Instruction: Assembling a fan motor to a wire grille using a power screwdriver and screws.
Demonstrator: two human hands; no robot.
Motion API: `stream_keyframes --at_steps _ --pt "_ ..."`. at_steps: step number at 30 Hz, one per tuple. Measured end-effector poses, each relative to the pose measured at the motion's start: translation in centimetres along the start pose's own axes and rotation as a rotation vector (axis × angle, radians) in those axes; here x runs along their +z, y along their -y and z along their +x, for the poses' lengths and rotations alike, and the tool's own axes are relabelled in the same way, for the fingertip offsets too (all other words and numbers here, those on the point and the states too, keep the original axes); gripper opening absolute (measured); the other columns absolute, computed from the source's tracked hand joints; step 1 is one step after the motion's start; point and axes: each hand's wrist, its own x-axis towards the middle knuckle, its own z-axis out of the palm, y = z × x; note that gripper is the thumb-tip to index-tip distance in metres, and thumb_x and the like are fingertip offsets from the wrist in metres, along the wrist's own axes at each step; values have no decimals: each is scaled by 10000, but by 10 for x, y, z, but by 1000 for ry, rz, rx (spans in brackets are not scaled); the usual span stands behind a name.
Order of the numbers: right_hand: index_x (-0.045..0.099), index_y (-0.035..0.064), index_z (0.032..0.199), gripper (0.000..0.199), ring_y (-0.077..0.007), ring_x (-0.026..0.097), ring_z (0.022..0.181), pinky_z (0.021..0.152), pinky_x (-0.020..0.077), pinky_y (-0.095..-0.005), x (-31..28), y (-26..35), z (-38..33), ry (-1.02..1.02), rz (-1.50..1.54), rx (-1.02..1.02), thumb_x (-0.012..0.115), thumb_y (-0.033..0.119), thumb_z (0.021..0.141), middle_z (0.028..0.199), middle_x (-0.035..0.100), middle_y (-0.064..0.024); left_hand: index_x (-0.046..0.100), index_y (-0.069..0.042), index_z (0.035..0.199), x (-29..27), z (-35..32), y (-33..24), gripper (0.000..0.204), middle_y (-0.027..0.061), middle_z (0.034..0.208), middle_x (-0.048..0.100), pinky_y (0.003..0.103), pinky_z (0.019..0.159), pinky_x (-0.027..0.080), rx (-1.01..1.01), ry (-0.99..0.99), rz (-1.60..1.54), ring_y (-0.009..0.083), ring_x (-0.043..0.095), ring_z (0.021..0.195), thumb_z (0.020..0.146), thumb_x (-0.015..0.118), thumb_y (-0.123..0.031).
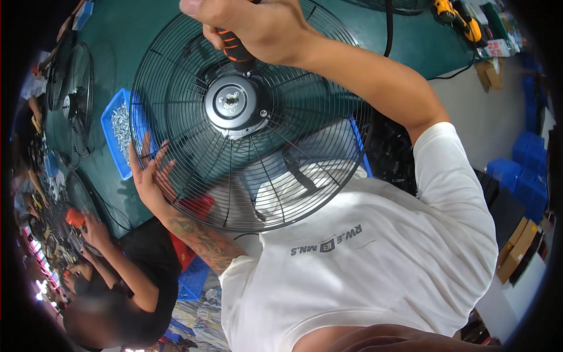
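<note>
- Two bare hands are at the round black wire fan grille point(283, 222), which sits over the green tabletop point(111, 199), its near part beyond the table's edge.
- I see the right hand point(258, 29) with fingers clamped around a black-and-orange screwdriver point(236, 50), nose down at the rim of the glossy dark round motor point(230, 120).
- The left hand point(151, 179) is at the grille's left rim, fingers spread apart; how firmly it bears, I cannot tell.
- I'd worry that a tilted driver could slip and scratch the motor.
- A loosely steadied, overhanging grille might rock and set a screw crooked.
</note>
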Motion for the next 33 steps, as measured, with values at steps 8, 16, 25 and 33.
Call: stream_keyframes --at_steps 8,16,25,33 --pt "616 51 961 165 -52 528 571 552 422 -230 -1 -11 1 0 18 -25 712 183 944 692 575 23 213 -34 1612 -7 3 7 709 305 1540 409 348 741 639 10 9 -17 398 657 1177 935 412 34" --pt "635 47 965 207 -55 532 555 528 415 -231 1 -12 1 4 -7 -8 725 229 931 667 564 19 225 -33 1609 -1 2 4 738 298 1550 400 357 736 635 -7 1 -19 408 654 1177 906 440 23" --pt "655 42 968 259 -59 537 537 501 406 -233 18 8 0 60 -203 119 739 281 918 639 551 16 217 -9 1588 7 -22 -14 777 325 1523 407 442 750 657 -120 80 -290 457 646 1160 884 527 -120" --pt "537 -10 1128 434 -153 480 651 592 422 -294 -10 123 32 -97 265 -216 548 400 986 800 489 -44 315 63 1474 25 -61 -34 724 381 1318 564 504 731 653 -384 152 -489 498 669 1117 815 561 -111"
